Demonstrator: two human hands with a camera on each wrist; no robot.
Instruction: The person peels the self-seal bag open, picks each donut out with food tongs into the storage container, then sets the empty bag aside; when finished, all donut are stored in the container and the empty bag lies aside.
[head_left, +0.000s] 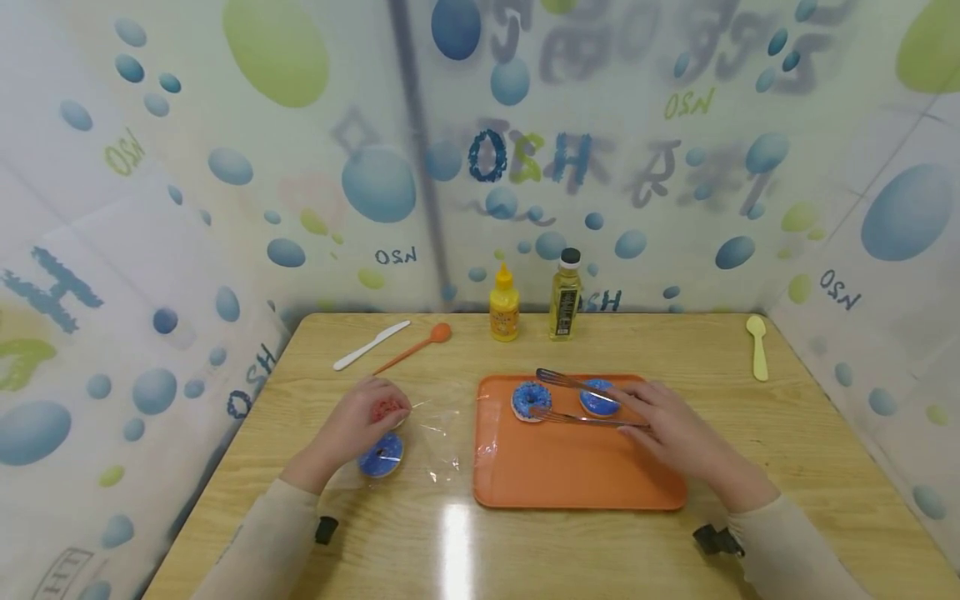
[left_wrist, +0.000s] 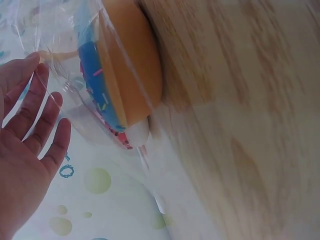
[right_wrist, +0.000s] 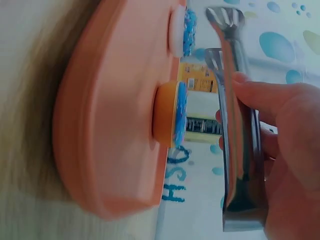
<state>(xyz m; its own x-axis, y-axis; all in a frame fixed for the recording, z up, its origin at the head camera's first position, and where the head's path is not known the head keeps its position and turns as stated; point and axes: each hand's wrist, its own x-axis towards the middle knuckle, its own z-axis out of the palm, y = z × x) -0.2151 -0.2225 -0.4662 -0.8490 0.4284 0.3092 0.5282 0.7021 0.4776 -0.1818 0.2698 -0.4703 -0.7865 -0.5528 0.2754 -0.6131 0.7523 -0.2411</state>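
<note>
In the head view my left hand (head_left: 356, 425) is above a clear plastic bag (head_left: 438, 442) on the table. The left wrist view shows its thumb and forefinger pinching the bag's film (left_wrist: 65, 75), with the other fingers spread. Inside lie a blue-iced doughnut (head_left: 381, 457) with sprinkles and a red-topped doughnut (head_left: 387, 408), partly hidden by the hand. My right hand (head_left: 671, 429) grips metal tongs (right_wrist: 235, 75) above the orange tray (head_left: 555, 475). Their arms are apart with nothing between the tips. Beneath them on the tray sit a blue sprinkled doughnut (head_left: 531, 400) and a smooth blue-iced doughnut (head_left: 598, 400).
Behind the bag lie a white knife (head_left: 371, 346) and an orange spoon (head_left: 438, 333). A yellow squeeze bottle (head_left: 504, 312) and an oil bottle (head_left: 564, 304) stand at the table's back edge. A pale yellow spoon (head_left: 757, 346) lies far right. Printed curtains surround the table.
</note>
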